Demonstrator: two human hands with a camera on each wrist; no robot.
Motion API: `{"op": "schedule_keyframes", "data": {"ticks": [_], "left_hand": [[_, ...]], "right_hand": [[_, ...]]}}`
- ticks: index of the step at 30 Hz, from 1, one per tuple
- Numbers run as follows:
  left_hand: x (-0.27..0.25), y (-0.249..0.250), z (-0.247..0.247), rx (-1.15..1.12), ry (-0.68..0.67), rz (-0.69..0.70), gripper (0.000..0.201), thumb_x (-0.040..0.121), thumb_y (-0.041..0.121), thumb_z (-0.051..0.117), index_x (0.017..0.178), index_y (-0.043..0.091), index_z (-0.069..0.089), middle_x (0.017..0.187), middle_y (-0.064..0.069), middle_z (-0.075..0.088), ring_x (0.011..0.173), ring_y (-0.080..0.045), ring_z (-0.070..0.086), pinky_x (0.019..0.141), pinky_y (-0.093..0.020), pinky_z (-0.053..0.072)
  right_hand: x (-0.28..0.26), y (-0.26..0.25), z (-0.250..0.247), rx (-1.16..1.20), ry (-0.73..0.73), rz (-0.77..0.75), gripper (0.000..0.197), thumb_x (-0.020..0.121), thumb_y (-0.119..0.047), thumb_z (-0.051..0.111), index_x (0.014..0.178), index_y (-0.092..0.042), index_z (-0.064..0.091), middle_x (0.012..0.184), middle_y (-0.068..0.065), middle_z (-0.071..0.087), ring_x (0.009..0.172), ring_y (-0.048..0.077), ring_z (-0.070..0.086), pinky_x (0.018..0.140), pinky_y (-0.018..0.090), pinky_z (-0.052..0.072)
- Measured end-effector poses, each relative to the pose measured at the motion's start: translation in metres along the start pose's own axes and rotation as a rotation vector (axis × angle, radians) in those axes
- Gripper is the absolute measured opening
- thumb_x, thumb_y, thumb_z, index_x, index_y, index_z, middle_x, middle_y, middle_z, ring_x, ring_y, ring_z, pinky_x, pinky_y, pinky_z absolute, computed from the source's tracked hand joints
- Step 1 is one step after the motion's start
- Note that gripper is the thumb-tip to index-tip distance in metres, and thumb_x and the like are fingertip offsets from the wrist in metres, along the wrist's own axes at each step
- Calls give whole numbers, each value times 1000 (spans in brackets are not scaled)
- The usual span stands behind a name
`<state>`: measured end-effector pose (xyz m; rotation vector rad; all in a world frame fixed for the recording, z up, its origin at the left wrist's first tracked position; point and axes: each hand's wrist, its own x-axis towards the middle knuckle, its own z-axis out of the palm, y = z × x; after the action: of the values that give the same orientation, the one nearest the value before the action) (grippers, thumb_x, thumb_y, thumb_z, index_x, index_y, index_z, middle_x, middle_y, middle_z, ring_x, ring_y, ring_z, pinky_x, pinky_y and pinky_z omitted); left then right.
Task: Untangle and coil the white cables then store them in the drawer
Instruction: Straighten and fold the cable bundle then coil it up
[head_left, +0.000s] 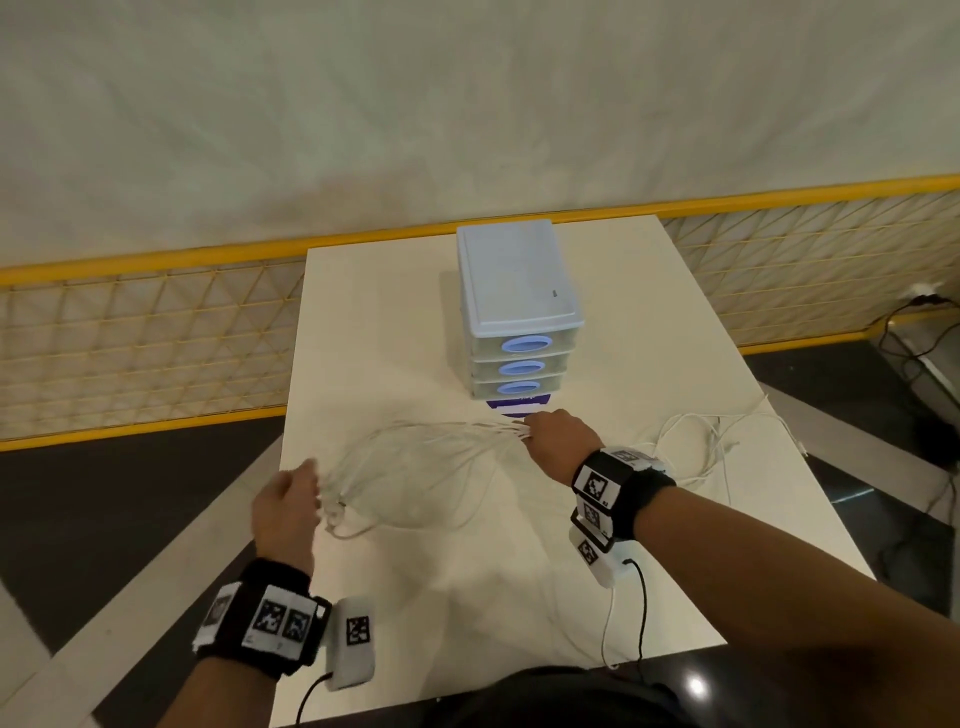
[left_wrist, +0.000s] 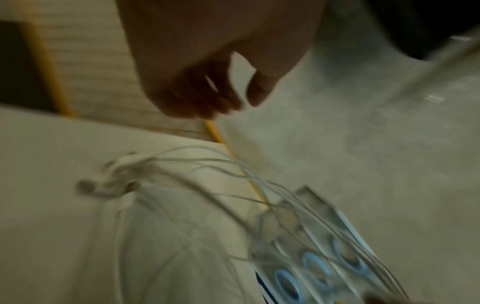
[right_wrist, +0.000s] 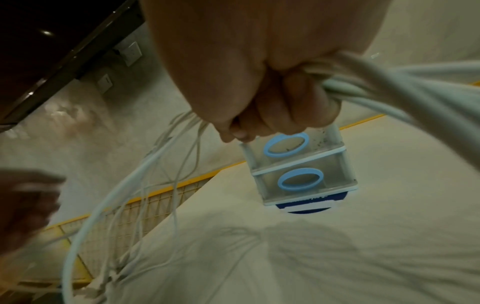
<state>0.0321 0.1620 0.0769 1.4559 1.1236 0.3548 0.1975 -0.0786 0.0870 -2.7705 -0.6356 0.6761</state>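
Observation:
A bundle of white cable loops (head_left: 415, 457) hangs over the white table (head_left: 374, 312). My right hand (head_left: 540, 431) grips one end of the loops (right_wrist: 376, 86) in a fist (right_wrist: 272, 115), just in front of the drawer unit. The loops' other end, with the plugs (left_wrist: 111, 179), dangles by my left hand (head_left: 306, 493). That hand (left_wrist: 241, 102) is blurred, its fingers loosely curled above the cables and holding nothing. The clear drawer unit (head_left: 519, 312) has three shut drawers with blue ring handles (right_wrist: 300, 179) (left_wrist: 314, 265). A second loose white cable tangle (head_left: 701, 441) lies to the right.
A blue and white label (head_left: 519, 405) lies on the table at the drawer unit's foot. A yellow mesh fence (head_left: 156, 338) runs behind the table. Dark floor lies on both sides, with black cables and a socket (head_left: 919, 301) at the right.

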Motion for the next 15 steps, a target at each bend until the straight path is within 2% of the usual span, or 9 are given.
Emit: {"op": "schedule_keyframes", "data": {"ticks": [1,3,5,6,8,10,12,13,15], "left_hand": [[-14,12,9,58,-171,134,37,93,29,54,63,8,56,61,-8,53,61,-20,47,58,-30,38],[-42,27,35,176,-523,266,45,93,34,53,59,7,63,55,-5,59,53,-16,49,56,-27,40],[-58,25,66,275,-754,271,44,86,47,49,70,12,71,63,1,68,56,-11,56,56,-26,44],[-63,23,81,309,-803,243,46,82,54,45,83,17,72,76,5,71,64,-9,61,59,-26,48],[-63,11,104,315,-832,151,62,78,67,37,114,24,63,110,9,67,90,-7,64,72,-28,54],[-61,6,121,173,-864,-24,71,77,75,33,129,30,51,128,8,57,110,-9,58,80,-28,51],[-57,6,134,-90,-866,-220,65,83,74,38,118,24,59,117,6,63,106,-9,59,82,-29,46],[-54,8,137,-238,-800,-300,57,84,68,44,105,19,61,103,3,66,96,-10,61,81,-30,45],[-49,13,140,-500,-551,-398,36,89,49,53,87,14,57,79,-1,66,83,-16,62,80,-31,45]], "right_hand": [[-1,-4,1,-11,10,-1,29,96,-24,36,106,-9,58,108,15,63,96,34,60,76,35,44],[-2,-11,3,-42,39,-11,31,97,-26,33,107,-8,57,109,15,63,97,33,60,76,35,44],[-4,-18,4,-63,67,-24,34,98,-28,31,108,-8,56,110,16,62,99,35,60,79,37,46],[-6,-21,4,-65,76,-31,34,99,-29,30,108,-8,56,110,16,62,100,35,60,80,38,46],[-11,-24,5,-80,90,-69,32,98,-28,31,106,-9,56,108,15,63,98,36,60,78,38,46],[-18,-25,4,-99,98,-113,29,96,-26,32,104,-10,54,106,16,63,95,36,61,73,37,43],[-24,-26,2,-110,92,-138,28,96,-24,32,106,-8,53,105,18,63,94,37,60,71,36,40],[-26,-27,2,-118,90,-148,29,97,-25,32,108,-8,52,105,18,62,94,38,60,70,36,39],[-30,-27,2,-148,90,-170,29,98,-26,32,110,-8,51,106,19,62,94,38,60,68,35,35]]}}
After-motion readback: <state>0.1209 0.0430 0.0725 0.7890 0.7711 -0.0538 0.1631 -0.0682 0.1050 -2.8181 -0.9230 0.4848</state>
